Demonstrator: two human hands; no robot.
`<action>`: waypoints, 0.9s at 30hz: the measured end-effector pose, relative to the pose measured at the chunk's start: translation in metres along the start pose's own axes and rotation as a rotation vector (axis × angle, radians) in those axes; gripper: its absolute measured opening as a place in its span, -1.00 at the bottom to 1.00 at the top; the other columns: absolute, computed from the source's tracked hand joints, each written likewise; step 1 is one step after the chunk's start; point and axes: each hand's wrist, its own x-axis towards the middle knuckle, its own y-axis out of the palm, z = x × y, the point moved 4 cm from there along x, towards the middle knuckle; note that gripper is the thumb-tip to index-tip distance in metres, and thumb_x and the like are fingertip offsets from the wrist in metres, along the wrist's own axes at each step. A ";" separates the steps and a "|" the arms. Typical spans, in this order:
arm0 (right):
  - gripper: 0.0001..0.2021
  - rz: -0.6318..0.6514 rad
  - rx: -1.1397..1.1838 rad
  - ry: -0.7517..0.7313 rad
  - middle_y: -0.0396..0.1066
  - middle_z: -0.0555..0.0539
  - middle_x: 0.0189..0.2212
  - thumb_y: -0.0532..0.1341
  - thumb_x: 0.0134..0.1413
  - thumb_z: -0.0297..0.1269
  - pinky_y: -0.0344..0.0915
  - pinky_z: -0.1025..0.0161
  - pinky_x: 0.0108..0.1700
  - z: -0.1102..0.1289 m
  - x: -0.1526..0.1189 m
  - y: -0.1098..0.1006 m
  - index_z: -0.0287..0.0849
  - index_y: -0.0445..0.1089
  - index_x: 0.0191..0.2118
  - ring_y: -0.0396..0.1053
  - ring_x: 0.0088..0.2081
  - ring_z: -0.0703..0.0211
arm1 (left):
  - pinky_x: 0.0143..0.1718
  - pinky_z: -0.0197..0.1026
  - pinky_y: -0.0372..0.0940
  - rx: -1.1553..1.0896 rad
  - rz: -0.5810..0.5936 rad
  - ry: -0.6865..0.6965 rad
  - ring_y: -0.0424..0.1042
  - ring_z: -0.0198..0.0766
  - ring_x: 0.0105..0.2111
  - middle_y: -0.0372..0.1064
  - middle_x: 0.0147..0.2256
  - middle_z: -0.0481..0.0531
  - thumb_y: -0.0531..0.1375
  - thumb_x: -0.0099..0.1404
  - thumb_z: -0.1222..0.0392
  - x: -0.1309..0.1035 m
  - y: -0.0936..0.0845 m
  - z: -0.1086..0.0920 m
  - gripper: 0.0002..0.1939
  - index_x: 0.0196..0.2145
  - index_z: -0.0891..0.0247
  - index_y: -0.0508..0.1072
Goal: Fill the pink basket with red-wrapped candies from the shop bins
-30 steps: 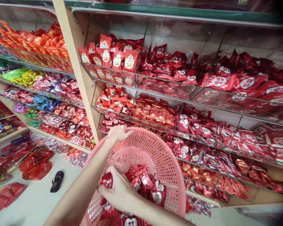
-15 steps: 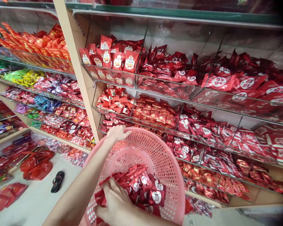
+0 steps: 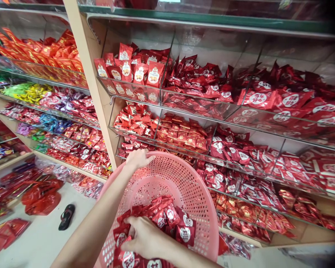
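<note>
My left hand (image 3: 140,159) is closed over the far rim of a pink perforated plastic basket (image 3: 203,193). Inside that basket lies a heap of small red candy packets (image 3: 170,214) with white round labels and printed characters. Over the near left part of the heap is my right hand (image 3: 145,236). Its thumb and forefinger are spread apart, with red packets showing around and between them. The palm side is turned away, so whatever lies under it is hidden.
Glass-fronted shelves (image 3: 195,145) full of red packets rise just behind the basket. More shelves at left hold orange, yellow and purple sweets (image 3: 41,91). On the floor lie a black flip-flop (image 3: 66,217), a red plastic bag (image 3: 41,199) and red packs (image 3: 7,234).
My right hand has shifted slightly right, and its fingers have come away from the packets at left. More labelled packets show near the basket's front. My left hand stays on the rim.
</note>
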 end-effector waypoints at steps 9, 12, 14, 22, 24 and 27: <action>-0.37 0.057 0.354 -0.045 0.30 0.10 -0.52 0.29 -0.29 -0.34 0.11 0.44 -0.52 -0.011 0.013 0.000 -0.14 0.22 0.05 0.20 -0.54 0.36 | -0.22 -0.10 0.23 -0.007 0.009 -0.037 0.38 -0.03 -0.17 0.41 -0.18 0.19 -0.23 0.11 -0.35 -0.003 -0.001 0.003 -0.29 -0.10 0.21 0.34; -0.46 0.029 0.435 -0.107 0.30 0.06 -0.49 0.24 -0.15 -0.31 0.12 0.41 -0.49 -0.006 0.010 -0.026 -0.19 0.23 0.05 0.16 -0.54 0.38 | -0.22 -0.11 0.23 0.004 0.002 -0.035 0.39 -0.04 -0.18 0.42 -0.20 0.18 -0.22 0.13 -0.32 -0.003 -0.001 0.003 -0.33 -0.12 0.20 0.35; -0.68 -0.039 0.374 -0.189 0.29 0.05 -0.50 0.18 -0.06 -0.30 0.12 0.38 -0.44 -0.002 0.008 -0.048 -0.19 0.38 -0.12 0.14 -0.52 0.38 | -0.23 -0.09 0.24 0.015 -0.007 -0.034 0.39 -0.02 -0.19 0.43 -0.23 0.19 -0.22 0.13 -0.31 -0.003 -0.001 0.003 -0.33 -0.14 0.21 0.36; -0.84 -0.079 -0.006 -0.270 0.35 0.05 -0.48 0.14 0.01 -0.34 0.15 0.34 -0.32 -0.014 0.007 -0.058 -0.13 0.44 -0.29 0.25 -0.44 0.30 | -0.22 -0.11 0.24 0.011 0.006 -0.027 0.39 -0.04 -0.17 0.42 -0.18 0.18 -0.21 0.14 -0.30 -0.004 -0.004 -0.001 -0.34 -0.09 0.20 0.34; -0.86 -0.071 -0.152 -0.274 0.38 0.05 -0.46 0.14 0.01 -0.36 0.14 0.27 -0.20 -0.017 0.005 -0.053 -0.12 0.43 -0.31 0.30 -0.38 0.27 | -0.22 -0.11 0.24 0.013 0.006 -0.023 0.39 -0.04 -0.17 0.42 -0.18 0.18 -0.21 0.14 -0.30 -0.004 -0.004 -0.001 -0.34 -0.09 0.20 0.34; -0.86 -0.075 -0.291 -0.313 0.42 0.02 -0.36 0.13 0.04 -0.31 0.08 0.18 -0.07 -0.014 0.003 -0.053 -0.10 0.42 -0.29 0.33 -0.24 0.20 | -0.22 -0.10 0.24 0.020 -0.001 -0.021 0.39 -0.03 -0.18 0.42 -0.19 0.19 -0.22 0.14 -0.31 -0.003 -0.002 0.000 -0.33 -0.12 0.22 0.36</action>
